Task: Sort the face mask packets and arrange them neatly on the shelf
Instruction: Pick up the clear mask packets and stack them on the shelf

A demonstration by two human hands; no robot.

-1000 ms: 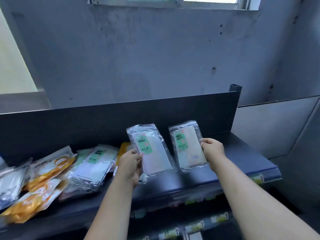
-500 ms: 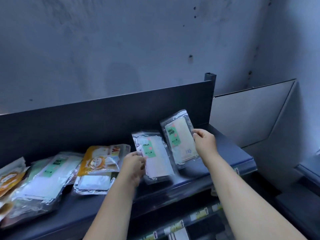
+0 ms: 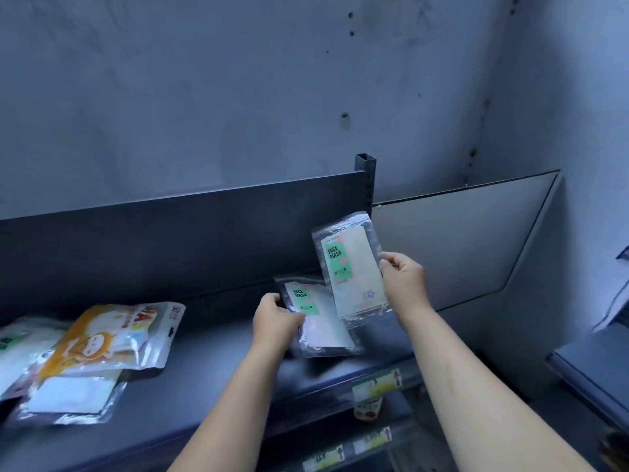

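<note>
My right hand [image 3: 403, 279] grips a clear packet with a green FACE MASK label and a cream mask [image 3: 354, 267], held upright above the right end of the dark shelf [image 3: 211, 369]. My left hand [image 3: 275, 318] holds a second green-label packet with a white mask [image 3: 323, 321], lying low over the shelf, its top edge tucked behind the first packet. Further left lie an orange cartoon packet [image 3: 112, 335] and a clear packet with a white mask [image 3: 71, 396].
A dark back panel [image 3: 170, 247] and an upright post [image 3: 365, 178] close off the shelf behind. More packets sit at the far left edge [image 3: 17, 349]. Lower shelves with price labels [image 3: 374, 386] are beneath. A grey wall stands behind.
Both hands have moved right along the shelf with their packets. The right packet has risen and now overlaps the left one, which has dropped lower toward the shelf.
</note>
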